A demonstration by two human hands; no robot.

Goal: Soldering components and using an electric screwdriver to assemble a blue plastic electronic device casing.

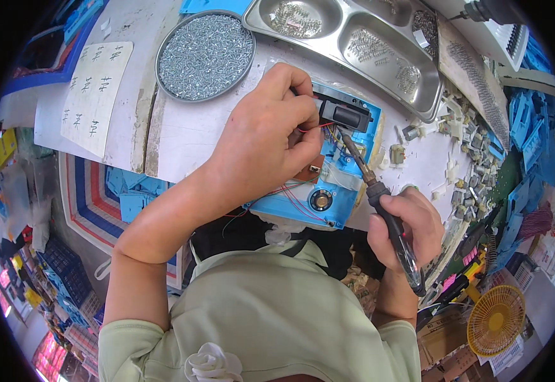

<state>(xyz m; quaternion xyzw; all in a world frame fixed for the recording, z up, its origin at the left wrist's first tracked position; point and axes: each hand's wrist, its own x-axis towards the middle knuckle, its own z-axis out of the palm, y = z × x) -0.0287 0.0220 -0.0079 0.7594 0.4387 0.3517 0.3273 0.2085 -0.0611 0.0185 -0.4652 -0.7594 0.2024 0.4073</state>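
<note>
Nearest the body, the right hand is wrapped around the black handle of a slim soldering iron, whose metal tip slants up and away toward the wiring beside a black, oblong plastic component; whether tip and joint touch is too small to tell. Just beyond, the open, light-blue plastic casing lies on the white tabletop, showing a round, metal-centred, speaker-like part at its near side and a brown circuit board farther in. Over its left part, the left hand has thumb and fingers pinched together by a thin red wire, apparently gripping it; the fingertips hide the exact hold. Good work here would seem to call for a motionless left pinch, a brief touch of the tip, and hot metal held clear of fingers, insulation and blue plastic. Farthest off stand a round grey dish of silvery screws and a compartmented stainless-steel tray of small metal parts.
</note>
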